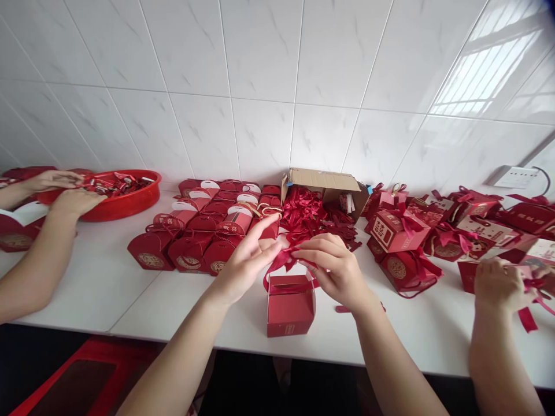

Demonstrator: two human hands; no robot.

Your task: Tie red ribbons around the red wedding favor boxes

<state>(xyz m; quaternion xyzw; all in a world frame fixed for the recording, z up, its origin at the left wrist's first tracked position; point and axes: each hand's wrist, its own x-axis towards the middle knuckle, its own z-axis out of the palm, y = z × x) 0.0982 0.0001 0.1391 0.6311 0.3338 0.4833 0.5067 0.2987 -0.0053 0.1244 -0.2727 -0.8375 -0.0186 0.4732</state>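
Observation:
A small red gift box (pixel 289 312) stands upright near the front edge of the white table, with a dark red ribbon (pixel 284 260) at its top. My left hand (pixel 249 263) is at the ribbon's left side, its index finger stretched out and its thumb with the bent fingers on the ribbon. From the right, my right hand (pixel 336 268) pinches the ribbon between thumb and fingers. Part of the ribbon and the box's top is hidden behind my hands. Just behind them, a pile of red ribbons (pixel 303 208) spills from an opened cardboard box (pixel 325 178).
Rows of red gift boxes (pixel 191 248) stand left of centre. More beribboned boxes (pixel 399 228) are heaped at right. At left, a co-worker's hands (pixel 78 199) reach over a red basin (pixel 134 202) of wrapped pieces. Another person's hand (pixel 503 283) handles ribbon at far right.

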